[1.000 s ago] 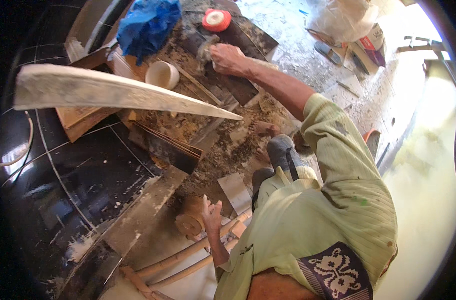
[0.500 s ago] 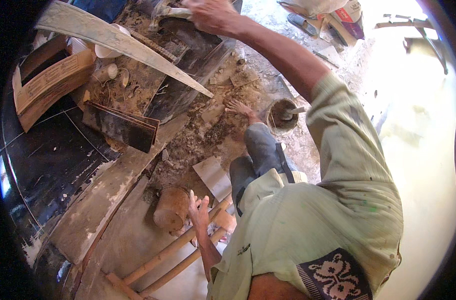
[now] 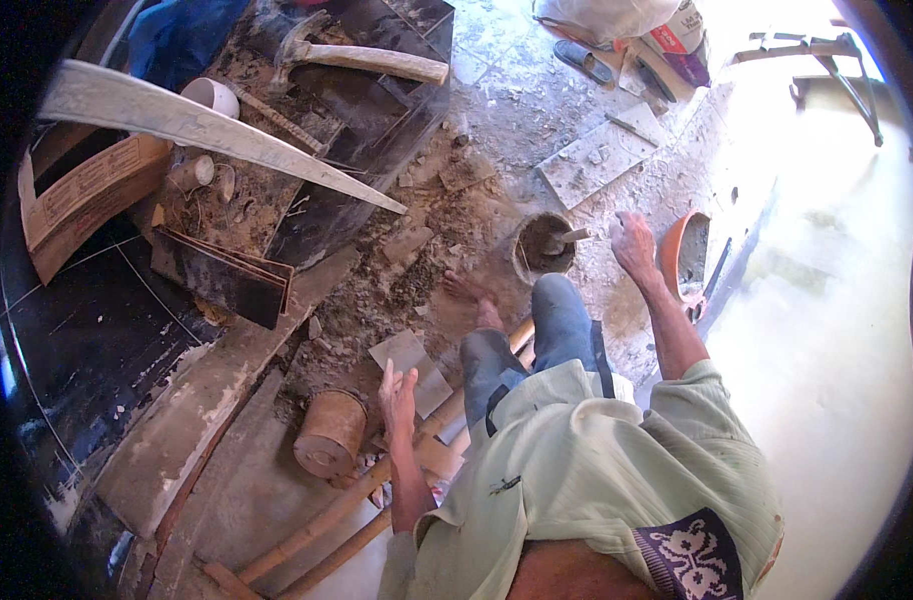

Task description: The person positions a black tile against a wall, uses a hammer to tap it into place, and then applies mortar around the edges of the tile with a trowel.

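My left hand [image 3: 399, 402] is raised beside my left knee, fingers stretched and holding nothing. It is nearest to a brown clay-coloured pot [image 3: 332, 432] lying tilted and a grey tile piece [image 3: 414, 368]. On the other side, my right hand [image 3: 634, 245] hovers over the dusty floor, its fingers loosely bent and apart with nothing in them. It hangs between a round bucket [image 3: 529, 262], with a tool's handle [image 3: 569, 240] sticking out, and an orange-rimmed basin [image 3: 677, 250]. A claw hammer [image 3: 377, 62] with a wooden handle lies on the dark slab at the far left.
A long pale straightedge [image 3: 227, 135] slants across the left, above a cardboard box [image 3: 97, 190] and stacked dark tiles [image 3: 232, 275]. Wooden poles [image 3: 322, 520] lie below my left arm. Rubble [image 3: 407, 260] surrounds my foot. A board [image 3: 597, 155] and slippers [image 3: 584, 62] lie farther off.
My right hand has let go of the hammer's handle and swung back toward the right, past the bucket. The hammer stays on the slab. My left hand has barely moved.
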### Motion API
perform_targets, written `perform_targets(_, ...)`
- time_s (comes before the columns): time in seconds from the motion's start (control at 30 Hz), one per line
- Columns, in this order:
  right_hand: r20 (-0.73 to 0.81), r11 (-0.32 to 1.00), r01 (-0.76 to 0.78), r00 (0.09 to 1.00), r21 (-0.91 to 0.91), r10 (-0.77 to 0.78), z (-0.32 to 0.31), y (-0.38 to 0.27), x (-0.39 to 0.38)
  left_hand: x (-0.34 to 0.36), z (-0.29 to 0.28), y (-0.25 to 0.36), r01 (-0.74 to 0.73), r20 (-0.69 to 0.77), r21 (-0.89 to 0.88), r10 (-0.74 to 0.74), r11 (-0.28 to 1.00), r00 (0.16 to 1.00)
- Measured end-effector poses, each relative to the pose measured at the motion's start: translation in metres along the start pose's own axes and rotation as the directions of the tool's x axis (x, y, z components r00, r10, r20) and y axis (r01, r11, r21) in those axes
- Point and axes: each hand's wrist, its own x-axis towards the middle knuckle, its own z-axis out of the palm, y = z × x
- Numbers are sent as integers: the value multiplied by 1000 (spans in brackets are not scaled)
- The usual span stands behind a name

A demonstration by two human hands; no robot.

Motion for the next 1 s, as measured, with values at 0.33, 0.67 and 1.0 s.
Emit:
perform_targets(0.33, 421, 978, 97, 907, -184, -11, 68, 108, 46, 18, 117, 26, 114, -74, -353, -149, 928, 986)
perform_targets(0.67, 709, 590, 807, 426, -18, -562, 269, 177, 122, 160, 373, -124, 217, 35, -279, -216, 936, 976)
perform_targets(1.0, 885, 627, 778, 325, -50, -333, 429, 252, 78, 262, 509, -160, 39, -205, -322, -110, 946, 973)
